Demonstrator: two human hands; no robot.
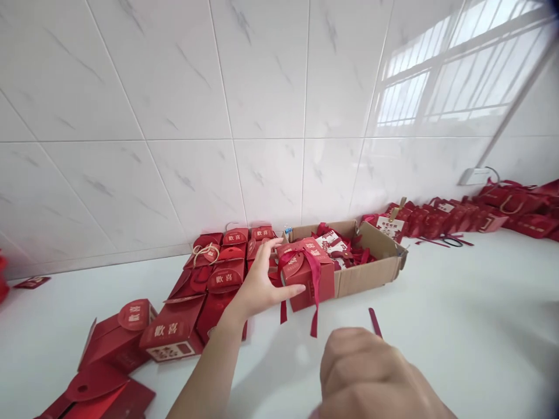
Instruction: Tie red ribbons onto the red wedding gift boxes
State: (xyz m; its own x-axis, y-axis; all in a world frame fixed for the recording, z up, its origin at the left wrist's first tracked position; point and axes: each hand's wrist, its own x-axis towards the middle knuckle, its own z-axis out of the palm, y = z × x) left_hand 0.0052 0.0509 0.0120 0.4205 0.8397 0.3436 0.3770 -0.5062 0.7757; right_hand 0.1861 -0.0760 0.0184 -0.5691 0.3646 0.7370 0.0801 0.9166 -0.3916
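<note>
My left hand (257, 286) grips a small red gift box (325, 283) from its left side, thumb across the front and fingers behind. A dark pink ribbon (315, 273) is tied round this box, its tails hanging down in front. Close to the camera, my right hand (367, 375) is closed with its knuckles up; whatever is in its fingers, if anything, is hidden. Just behind the held box stands an open cardboard box (371, 279) containing red ribbons and printed tags (334, 243). A dark red strip (374, 322) lies on the table beyond my right hand.
Rows of red boxes (172, 331) stand left of my left hand, with an opened red box (105, 396) at the lower left. Many red packages (441, 215) line the tiled wall (271, 174) on the right. A dark loop (453, 240) lies before them on the white table (458, 308).
</note>
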